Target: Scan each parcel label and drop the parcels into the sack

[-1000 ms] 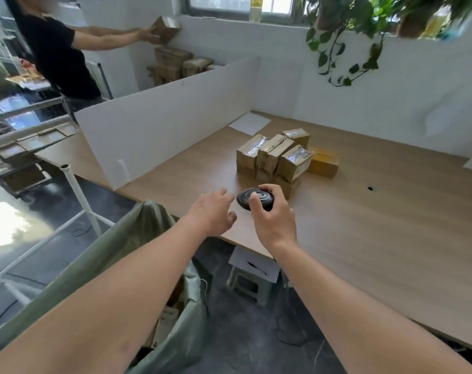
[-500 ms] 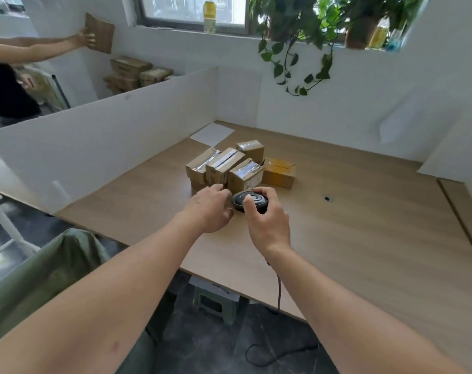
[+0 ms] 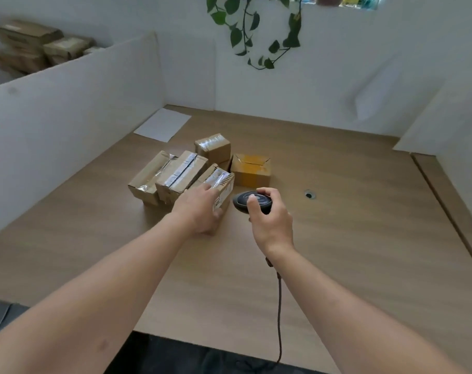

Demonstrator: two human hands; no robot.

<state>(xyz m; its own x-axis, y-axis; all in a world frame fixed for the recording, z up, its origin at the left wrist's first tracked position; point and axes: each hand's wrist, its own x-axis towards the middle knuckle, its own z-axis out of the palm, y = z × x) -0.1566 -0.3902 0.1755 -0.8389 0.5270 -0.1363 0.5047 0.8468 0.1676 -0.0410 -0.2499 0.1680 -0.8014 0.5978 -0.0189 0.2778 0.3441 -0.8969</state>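
parcel label (image 3: 220, 197) print too blurred to read, cord (image 3: 279, 319) cut off below

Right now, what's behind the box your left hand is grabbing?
Behind the labelled box that the left hand grips sit a yellow-taped box and a small taped box. Whatever lies under the gripped box is covered.

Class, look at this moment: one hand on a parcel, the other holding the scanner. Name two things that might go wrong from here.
1. The left hand grips the nearest parcel, which touches the neighbouring parcels; lifting it may shift or topple them.
2. The scanner in the right hand trails a cable over the table edge; it might snag.
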